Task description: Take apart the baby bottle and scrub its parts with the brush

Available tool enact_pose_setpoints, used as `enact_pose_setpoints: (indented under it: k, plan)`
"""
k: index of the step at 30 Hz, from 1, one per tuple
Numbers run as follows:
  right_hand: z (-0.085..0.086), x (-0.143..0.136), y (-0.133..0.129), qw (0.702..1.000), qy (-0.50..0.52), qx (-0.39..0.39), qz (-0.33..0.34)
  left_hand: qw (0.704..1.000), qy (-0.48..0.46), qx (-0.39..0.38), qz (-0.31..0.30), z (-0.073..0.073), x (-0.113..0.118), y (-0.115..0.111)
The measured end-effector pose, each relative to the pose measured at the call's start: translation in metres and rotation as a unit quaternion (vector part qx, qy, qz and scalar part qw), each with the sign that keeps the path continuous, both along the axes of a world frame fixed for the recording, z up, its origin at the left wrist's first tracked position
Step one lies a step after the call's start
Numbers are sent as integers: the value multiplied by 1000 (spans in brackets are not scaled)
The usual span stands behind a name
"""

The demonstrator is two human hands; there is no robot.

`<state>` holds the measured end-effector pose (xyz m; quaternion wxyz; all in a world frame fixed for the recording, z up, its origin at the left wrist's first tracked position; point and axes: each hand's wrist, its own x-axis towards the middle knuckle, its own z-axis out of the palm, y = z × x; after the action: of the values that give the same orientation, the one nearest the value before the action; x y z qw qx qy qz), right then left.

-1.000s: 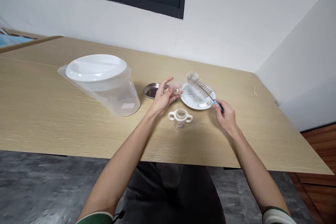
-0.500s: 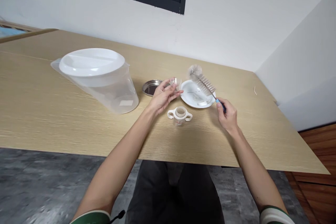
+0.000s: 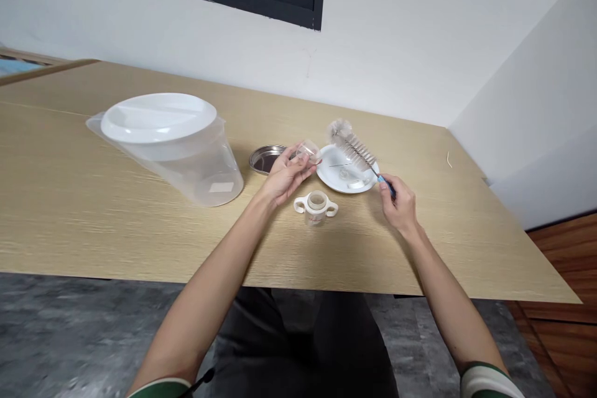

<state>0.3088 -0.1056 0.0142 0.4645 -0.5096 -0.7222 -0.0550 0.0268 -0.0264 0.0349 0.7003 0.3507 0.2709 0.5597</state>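
Observation:
Between the fingers of my left hand [image 3: 290, 175] is a small clear cup [image 3: 308, 152], held above the table beside a white bowl [image 3: 329, 181]. My right hand [image 3: 399, 202] is closed on the blue handle of a bottle brush [image 3: 357, 150]. The brush's bristles point up and to the left, over the bowl, in which small clear and white pieces lie. A clear bottle with a white two-handled ring [image 3: 316, 206] stands upright on the table, just in front of the bowl.
A large clear pitcher with a white lid [image 3: 163, 121] stands to the left. Behind my left hand lies a round metal tray [image 3: 262, 161]. A thin pale strip [image 3: 449, 159] is on the wooden table [image 3: 140, 230] at the right.
The clear cup has tilted in my left hand, so its round opening shows more. The brush stays in my right hand, and the whole view has shifted slightly.

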Motion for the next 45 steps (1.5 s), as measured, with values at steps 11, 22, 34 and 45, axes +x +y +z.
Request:
enact_pose_setpoints:
  k: [11, 22, 34, 45]
  plan:
    - [1, -2, -2, 1000, 4, 4, 5, 997, 39, 66, 15, -5, -2, 2]
    - [1, 0, -1, 1000, 5, 16, 8, 998, 47, 51, 3, -5, 0, 1]
    - [2, 2, -1, 1000, 18, 13, -1, 998, 57, 18, 5, 1, -1, 1]
    - [1, 4, -1, 1000, 16, 11, -2, 998, 43, -34, 0, 10, -1, 1]
